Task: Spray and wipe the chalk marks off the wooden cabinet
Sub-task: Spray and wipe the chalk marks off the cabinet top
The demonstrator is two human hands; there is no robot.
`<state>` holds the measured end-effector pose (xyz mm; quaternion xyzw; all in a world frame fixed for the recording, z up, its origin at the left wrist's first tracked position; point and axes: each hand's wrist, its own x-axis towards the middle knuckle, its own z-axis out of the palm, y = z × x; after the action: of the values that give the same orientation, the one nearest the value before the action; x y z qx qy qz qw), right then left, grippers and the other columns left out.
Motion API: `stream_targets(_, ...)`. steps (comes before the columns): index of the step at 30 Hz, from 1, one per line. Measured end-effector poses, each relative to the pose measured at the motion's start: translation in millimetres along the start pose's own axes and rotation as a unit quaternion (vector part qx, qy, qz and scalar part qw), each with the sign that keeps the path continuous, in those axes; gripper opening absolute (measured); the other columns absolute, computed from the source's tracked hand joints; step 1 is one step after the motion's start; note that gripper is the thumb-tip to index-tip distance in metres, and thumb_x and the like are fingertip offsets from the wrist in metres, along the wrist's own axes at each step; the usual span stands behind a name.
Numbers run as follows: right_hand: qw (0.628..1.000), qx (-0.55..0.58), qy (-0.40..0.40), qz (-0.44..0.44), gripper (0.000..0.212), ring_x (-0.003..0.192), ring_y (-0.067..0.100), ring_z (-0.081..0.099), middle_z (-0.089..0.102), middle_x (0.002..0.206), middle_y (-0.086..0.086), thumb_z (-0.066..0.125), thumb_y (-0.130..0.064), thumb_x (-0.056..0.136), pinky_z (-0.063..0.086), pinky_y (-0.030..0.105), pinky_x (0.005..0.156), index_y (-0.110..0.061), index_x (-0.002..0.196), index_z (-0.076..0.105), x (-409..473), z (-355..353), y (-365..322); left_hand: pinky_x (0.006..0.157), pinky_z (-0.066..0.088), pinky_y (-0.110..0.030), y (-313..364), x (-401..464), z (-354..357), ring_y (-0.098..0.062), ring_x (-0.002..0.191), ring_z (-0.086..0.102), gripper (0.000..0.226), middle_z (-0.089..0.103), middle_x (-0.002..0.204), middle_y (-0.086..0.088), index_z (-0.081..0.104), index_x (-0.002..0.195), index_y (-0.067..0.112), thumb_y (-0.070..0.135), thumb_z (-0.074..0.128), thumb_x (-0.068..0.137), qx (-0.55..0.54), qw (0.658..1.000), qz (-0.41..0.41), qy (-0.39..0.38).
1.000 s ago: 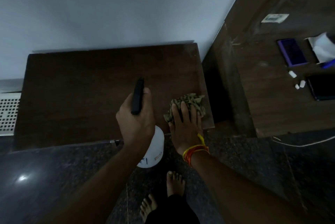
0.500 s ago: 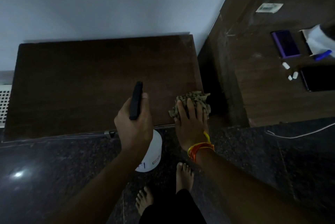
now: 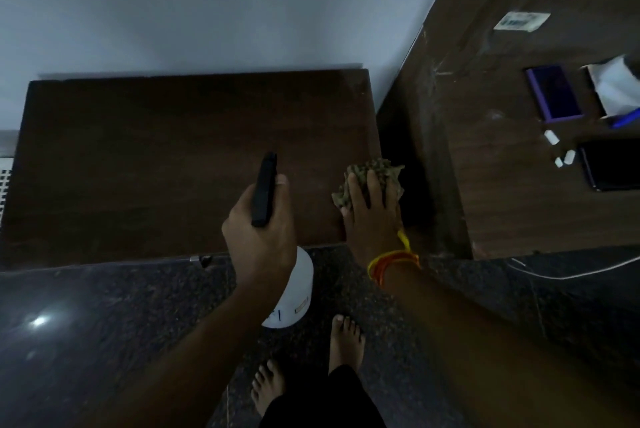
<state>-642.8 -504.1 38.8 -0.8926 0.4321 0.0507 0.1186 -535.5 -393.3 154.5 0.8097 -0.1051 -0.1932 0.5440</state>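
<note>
The dark wooden cabinet fills the middle of the view, its top seen from above. My left hand grips a spray bottle with a white body and a black nozzle head, held over the cabinet's front edge. My right hand lies flat on a crumpled greenish cloth at the cabinet's front right corner. The cloth hangs slightly over the right edge. No chalk marks show on the dim cabinet top.
A wooden desk stands to the right with a purple phone, chalk pieces, a dark tablet and white paper. A white cable trails on the dark granite floor. My bare feet are below.
My right hand has slid the cloth rightward to the cabinet's right edge. The left hand with the bottle has stayed almost still while the view drifted.
</note>
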Motion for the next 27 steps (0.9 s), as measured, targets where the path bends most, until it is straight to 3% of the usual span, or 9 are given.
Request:
stream_targets(6, 0.998, 0.022, -0.053, 0.008, 0.062, 0.143, 0.042, 0.001, 0.009, 0.159, 0.007, 0.042, -0.04, 0.097, 0.02, 0.053, 0.113, -0.03, 0.15, 0.012, -16, 3, 6, 0.045, 0.048, -0.052, 13, 6, 12, -0.046, 0.058, 0.056, 0.034, 0.053, 0.061, -0.018, 0.054, 0.069, 0.019, 0.039, 0.055, 0.097, 0.002, 1.0, 0.005, -0.011)
stream_targets(11, 1.0, 0.016, -0.01, 0.0, 0.061, 0.142, 0.043, 0.008, 0.016, 0.157, 0.01, 0.043, -0.037, 0.096, 0.024, 0.053, 0.111, -0.026, 0.15, 0.019, 15, -5, 0, 0.047, 0.05, -0.051, 15, 14, 23, -0.039, 0.056, 0.059, 0.032, 0.055, 0.059, -0.009, 0.055, 0.069, 0.024, 0.041, 0.055, 0.096, 0.01, 1.0, 0.005, -0.014)
stream_targets(16, 1.0, -0.002, -0.014, -0.01, 0.059, 0.142, 0.042, 0.007, 0.014, 0.157, 0.011, 0.039, -0.037, 0.097, 0.019, 0.052, 0.113, -0.025, 0.151, 0.017, 40, -13, 1, 0.044, 0.045, -0.039, 14, 19, 30, -0.024, 0.05, 0.056, 0.031, 0.056, 0.059, -0.009, 0.055, 0.069, 0.027, 0.042, 0.055, 0.096, 0.024, 1.0, 0.011, -0.003)
stream_targets(21, 1.0, 0.005, -0.025, -0.003, 0.061, 0.142, 0.042, 0.006, 0.012, 0.158, 0.011, 0.04, -0.037, 0.096, 0.023, 0.052, 0.112, -0.025, 0.151, 0.015, 29, -15, -1, 0.049, 0.052, -0.055, 22, 25, 35, -0.041, 0.06, 0.06, 0.029, 0.061, 0.068, -0.018, 0.057, 0.071, 0.027, 0.044, 0.055, 0.094, 0.011, 1.0, -0.004, 0.0)
stream_targets(27, 1.0, -0.004, -0.008, -0.018, 0.06, 0.142, 0.042, 0.006, 0.011, 0.157, 0.012, 0.037, -0.039, 0.097, 0.016, 0.052, 0.114, -0.025, 0.151, 0.014, 74, -16, -2, 0.049, 0.052, -0.055, 24, 38, 42, -0.037, 0.058, 0.06, 0.028, 0.057, 0.06, -0.003, 0.056, 0.07, 0.03, 0.044, 0.056, 0.094, 0.01, 1.0, -0.016, -0.009)
